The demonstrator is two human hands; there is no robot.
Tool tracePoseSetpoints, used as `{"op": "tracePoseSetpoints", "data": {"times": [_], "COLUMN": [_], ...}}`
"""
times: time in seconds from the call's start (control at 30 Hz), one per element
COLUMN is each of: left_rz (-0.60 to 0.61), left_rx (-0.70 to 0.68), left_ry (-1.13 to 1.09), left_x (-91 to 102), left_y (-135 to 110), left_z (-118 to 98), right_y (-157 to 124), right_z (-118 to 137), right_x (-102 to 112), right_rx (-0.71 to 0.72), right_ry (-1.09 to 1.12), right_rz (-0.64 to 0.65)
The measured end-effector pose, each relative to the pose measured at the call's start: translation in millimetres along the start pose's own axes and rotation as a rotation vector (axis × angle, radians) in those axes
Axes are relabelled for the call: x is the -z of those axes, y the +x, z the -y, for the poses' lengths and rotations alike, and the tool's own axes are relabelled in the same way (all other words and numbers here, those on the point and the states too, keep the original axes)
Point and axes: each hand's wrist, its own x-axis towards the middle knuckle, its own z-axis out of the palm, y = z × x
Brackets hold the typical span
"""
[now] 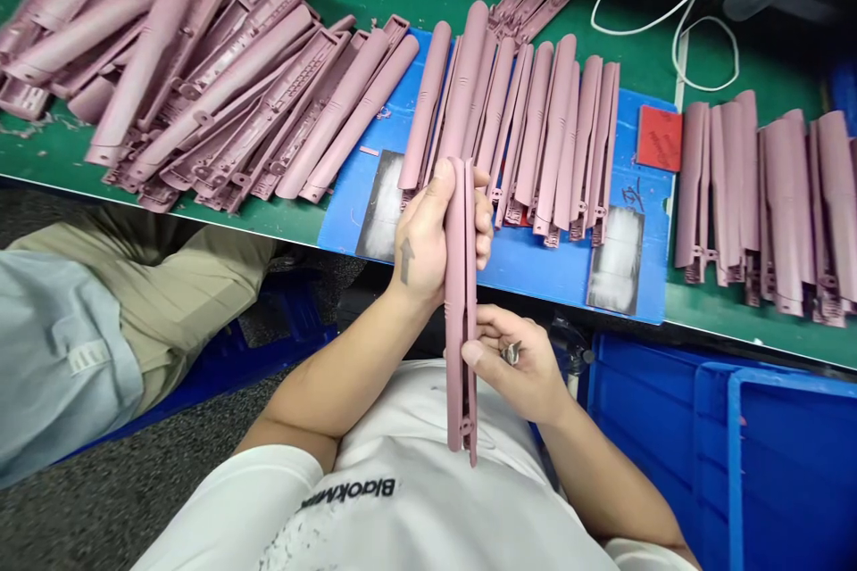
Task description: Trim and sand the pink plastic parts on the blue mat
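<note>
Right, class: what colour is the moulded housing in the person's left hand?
Dusty pink, matte; the moulded housing shows best in the head view.

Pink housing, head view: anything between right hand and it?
Nothing visible: the right hand touches the pink plastic housing with its thumb; the small metal pieces in its fingers sit clear of it.

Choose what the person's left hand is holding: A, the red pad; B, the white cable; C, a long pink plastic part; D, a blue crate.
C. The left hand is closed around the long pink plastic part, which stands upright in front of the person's chest, while the right hand holds small metal bits.
</note>
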Motion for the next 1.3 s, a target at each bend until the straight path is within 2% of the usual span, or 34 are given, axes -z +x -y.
{"op": "tracePoseSetpoints", "data": {"times": [0.13, 0.23, 0.33, 0.43, 0.53, 0.63, 0.87, 1.03, 1.3], "left_rz": [-0.018, -0.022, -0.058, -0.091, -0.107, -0.117, -0.116, -0.145, -0.171], "left_rx": [0.023, 0.024, 0.057, 0.088, 0.093, 0.094, 0.06, 0.06, 0.065], "left_ry": [0.036, 0.098, 0.188, 0.232, 0.238, 0.25, 0.273, 0.294, 0.253], "left_x": [-0.7, -2.5, -4.9, -5.2, -4.2, -4.9, -9.6, -10.6, -9.5], "left_y": [-0.6, -2.4, -3.8, -2.7, 0.4, 3.3, 4.5, 4.4, 10.1], "left_z": [-0.3, -1.0, -1.8, -1.7, -1.7, -3.6, -10.1, -11.1, -9.9], "right_y": [2.8, 2.8, 0.1, -3.2, -4.6, -3.3, 3.5, 2.0, -10.5], "right_z": [2.5, 6.0, 15.8, 29.2, 39.0, 42.6, 39.4, 38.3, 33.9], "right_x": [1.1, 11.4, 29.2, 42.8, 44.8, 39.9, 35.2, 35.2, 32.1], "right_rx": [-0.009, 0.027, 0.094, 0.294, 0.515, 0.593, 0.666, 0.699, 0.674], "right_ry": [-0.022, -0.122, -0.416, -0.802, -1.095, -1.284, -1.4, -1.397, -1.372], "right_rz": [0.017, 0.038, -0.013, -0.057, -0.038, -0.054, -0.103, -0.1, -0.057]}}
